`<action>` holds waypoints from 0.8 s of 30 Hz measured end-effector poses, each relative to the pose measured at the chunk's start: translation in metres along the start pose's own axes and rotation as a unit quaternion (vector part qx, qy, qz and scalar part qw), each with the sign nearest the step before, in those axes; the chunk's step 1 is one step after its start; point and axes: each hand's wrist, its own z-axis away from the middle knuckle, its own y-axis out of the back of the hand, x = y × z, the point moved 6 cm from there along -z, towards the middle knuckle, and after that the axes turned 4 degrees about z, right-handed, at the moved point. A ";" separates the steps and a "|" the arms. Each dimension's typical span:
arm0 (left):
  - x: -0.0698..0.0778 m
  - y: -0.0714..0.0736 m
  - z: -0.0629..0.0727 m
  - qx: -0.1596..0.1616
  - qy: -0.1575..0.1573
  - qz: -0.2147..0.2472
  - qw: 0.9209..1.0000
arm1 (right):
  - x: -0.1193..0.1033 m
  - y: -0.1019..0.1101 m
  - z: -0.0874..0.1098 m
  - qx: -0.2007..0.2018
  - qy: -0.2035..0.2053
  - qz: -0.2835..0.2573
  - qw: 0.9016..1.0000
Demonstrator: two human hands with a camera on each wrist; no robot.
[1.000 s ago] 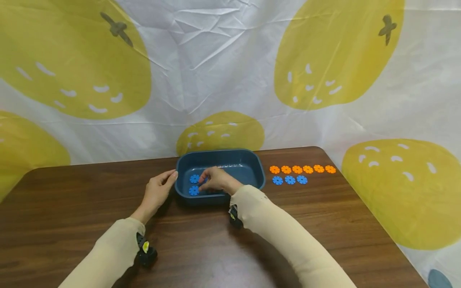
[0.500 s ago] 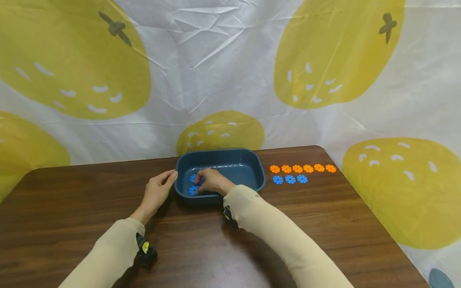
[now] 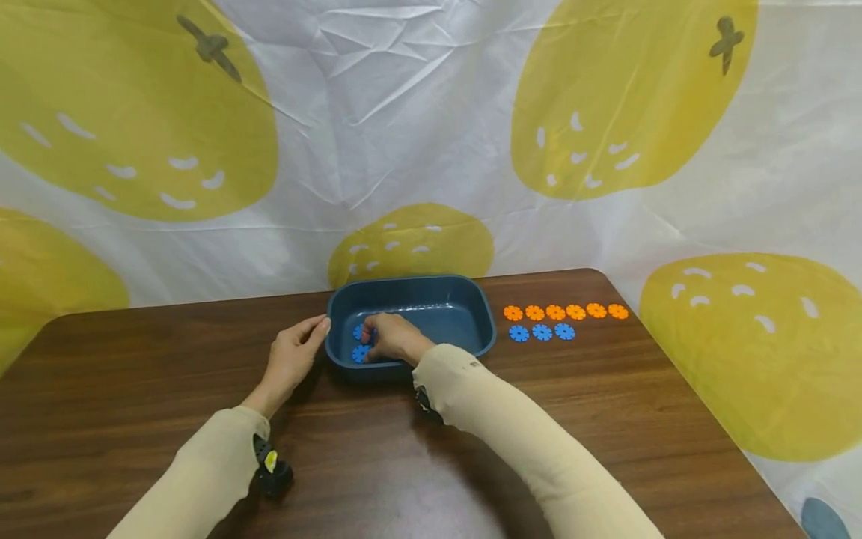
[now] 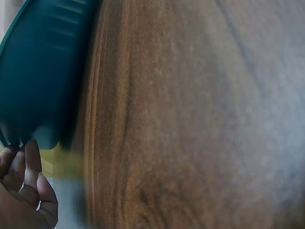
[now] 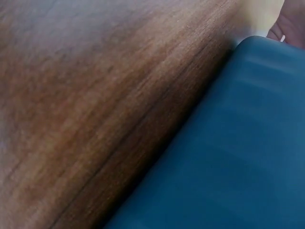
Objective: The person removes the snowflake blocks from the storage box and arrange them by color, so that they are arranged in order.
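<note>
A dark blue basin (image 3: 456,350) stands at the back of the table. My left hand (image 3: 293,359) touches its left end, fingers extended at the rim; the left wrist view shows the fingertips against the wall. Inside the basin my right hand (image 3: 393,337) reaches down at the left part, its thumb and index finger bent. These fingers overlap the right edges of two blue notched discs, the upper disc (image 3: 358,332) and the lower disc (image 3: 360,353). I cannot tell whether the right hand holds a disc. Its fingers are out of sight behind the basin wall in the right wrist view.
Right of the basin lies a row of several orange notched discs (image 3: 555,312). Below it sit three blue discs (image 3: 542,332) in a line. A patterned white and yellow cloth (image 3: 417,150) hangs behind the wooden table (image 3: 404,464).
My right hand has shifted slightly left inside the basin, covering more of the blue discs. My left hand stays at the basin's left end. The disc rows have not changed.
</note>
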 end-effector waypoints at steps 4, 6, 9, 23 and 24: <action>-0.001 0.000 0.000 0.001 0.002 -0.001 1.000 | 0.000 -0.001 -0.001 0.001 0.008 0.008 1.000; -0.001 0.000 0.000 0.002 0.003 -0.001 1.000 | 0.000 -0.002 -0.002 0.002 0.011 0.011 1.000; -0.001 0.000 -0.001 0.003 0.003 0.002 1.000 | 0.000 -0.002 -0.002 0.002 0.010 0.012 1.000; -0.001 0.000 0.000 -0.003 0.003 -0.002 1.000 | 0.000 0.005 0.003 0.014 0.024 -0.053 0.998; -0.001 0.000 0.000 -0.004 0.003 -0.002 1.000 | 0.000 0.005 0.004 0.017 0.027 -0.058 0.998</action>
